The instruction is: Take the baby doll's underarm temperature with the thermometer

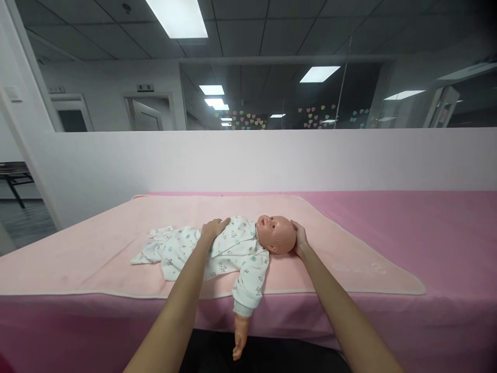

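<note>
While I watch from afar, my left hand [215,228] lies unclenched across the front of the doll [238,238], its clothing [178,251] trailing left of that hand; my right hand [300,239] cups the doll's head [277,237], whether gripping I cannot tell; a peach blanket [104,248] spreads beneath both hands, one doll arm [241,331] dangling on their near side.

This looks like office-type premises: a gridded panel ceiling [243,39] with flat rectangular lights [180,18], a white partition wall [272,160] below wide glazing [264,59], a door [146,117] beneath a sign plate [145,88], heart-shaped stickers [248,122] beyond.
</note>
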### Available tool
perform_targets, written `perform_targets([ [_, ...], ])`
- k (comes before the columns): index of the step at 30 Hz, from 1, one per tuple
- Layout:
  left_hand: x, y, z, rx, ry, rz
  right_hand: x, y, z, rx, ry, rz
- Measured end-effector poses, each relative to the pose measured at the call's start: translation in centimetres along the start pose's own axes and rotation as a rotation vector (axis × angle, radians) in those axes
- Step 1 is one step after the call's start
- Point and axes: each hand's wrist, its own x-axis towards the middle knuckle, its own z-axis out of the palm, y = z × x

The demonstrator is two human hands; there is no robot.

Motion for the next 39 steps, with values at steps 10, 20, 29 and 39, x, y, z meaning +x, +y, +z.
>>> perform_targets([
  [10, -0.1, 0.0, 0.0, 0.012, 0.009, -0.002, -0.5, -0.2, 0.7, 0.038, -0.067, 0.046],
  [20, -0.2, 0.0, -0.1, 0.023, 0.008, 0.005, -0.4, 0.0, 1.1, -0.011, -0.046, 0.009],
  [29, -0.4, 0.1, -0.3, 0.024, 0.006, 0.007, -1.7, -0.4, 1.5, -0.03, -0.105, -0.023],
  [39, -0.1, 0.0, -0.2, 0.029, -0.001, 0.007, -1.1, -0.7, 0.7, 0.067, 0.078, -0.119],
])
